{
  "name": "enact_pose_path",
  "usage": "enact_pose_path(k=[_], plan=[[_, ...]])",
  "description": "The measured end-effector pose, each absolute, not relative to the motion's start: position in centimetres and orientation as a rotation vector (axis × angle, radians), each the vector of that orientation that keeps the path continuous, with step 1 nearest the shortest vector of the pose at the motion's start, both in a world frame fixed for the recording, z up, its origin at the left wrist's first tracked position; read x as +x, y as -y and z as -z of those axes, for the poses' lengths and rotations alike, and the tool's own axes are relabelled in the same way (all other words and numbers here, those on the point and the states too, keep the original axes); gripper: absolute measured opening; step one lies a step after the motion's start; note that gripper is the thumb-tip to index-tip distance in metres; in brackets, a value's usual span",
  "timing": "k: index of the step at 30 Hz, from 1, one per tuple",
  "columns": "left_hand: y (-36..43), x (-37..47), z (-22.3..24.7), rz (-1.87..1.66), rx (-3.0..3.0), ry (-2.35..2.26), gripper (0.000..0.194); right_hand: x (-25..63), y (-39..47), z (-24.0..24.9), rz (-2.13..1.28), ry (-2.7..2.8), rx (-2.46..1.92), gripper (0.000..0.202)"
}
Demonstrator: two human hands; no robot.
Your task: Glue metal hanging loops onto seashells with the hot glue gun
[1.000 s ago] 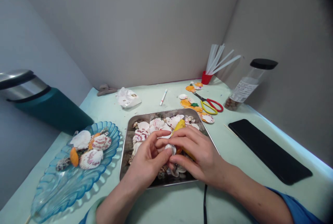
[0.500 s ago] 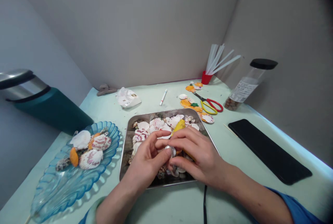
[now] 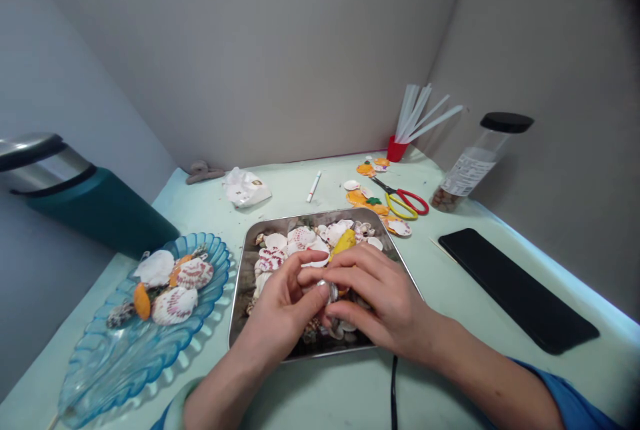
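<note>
Over the metal tray [image 3: 236,313], my left hand [image 3: 285,303] is closed, its thumb and fingers pinching a small shiny grey-white piece [image 3: 332,291], too covered to name exactly. My right hand [image 3: 385,297] curls in from the other side, with fingertips and thumb around the same piece. Beneath both hands, the tray holds white and purple-streaked scallop shells [image 3: 302,239] and small sea snail shells. Just beyond my right fingers lies a yellow tool [image 3: 345,241] with a narrow dark tip, its rear hidden by the hand. A black cord [image 3: 394,390] comes out below the tray.
Left: a blue leaf-shaped dish [image 3: 125,363] with shells and a teal bottle [image 3: 105,210]. Behind: a crumpled white packet [image 3: 246,188], a marker [image 3: 314,187], orange-painted shells [image 3: 367,203], scissors [image 3: 407,203], and translucent sticks in a red cup [image 3: 397,149]. Right: a jar [image 3: 467,170] and a black slab [image 3: 515,290].
Almost nothing differs. Both hands stay around the small grey-white piece, with at most a slight shift of the right fingers.
</note>
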State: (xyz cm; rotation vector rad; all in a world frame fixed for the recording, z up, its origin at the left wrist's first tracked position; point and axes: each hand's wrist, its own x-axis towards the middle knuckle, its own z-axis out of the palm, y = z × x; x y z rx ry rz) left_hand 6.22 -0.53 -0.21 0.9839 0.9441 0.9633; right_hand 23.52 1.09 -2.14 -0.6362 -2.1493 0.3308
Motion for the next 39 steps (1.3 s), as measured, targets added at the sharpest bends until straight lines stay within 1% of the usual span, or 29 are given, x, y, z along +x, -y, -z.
enact_pose_path(k=[9,19,27,39], plan=[[0.50,6.24,0.16,-0.956,0.985,-0.948,0.039,23.52,-1.11,2.07,-0.331,2.131,-0.646,0.027],[0.49,6.33,0.37,-0.958,1.014,-0.938,0.042,23.58,-1.13,2.05,-0.338,2.135,-0.685,0.029],[0.58,6.17,0.23,-0.950,1.032,-0.914,0.040,23.60,-1.05,2.21,-0.330,2.108,-0.740,0.024],[0.56,6.05,0.70,-1.013,1.018,-0.868,0.035,23.65,-1.14,2.14,-0.318,2.051,-0.740,0.025]])
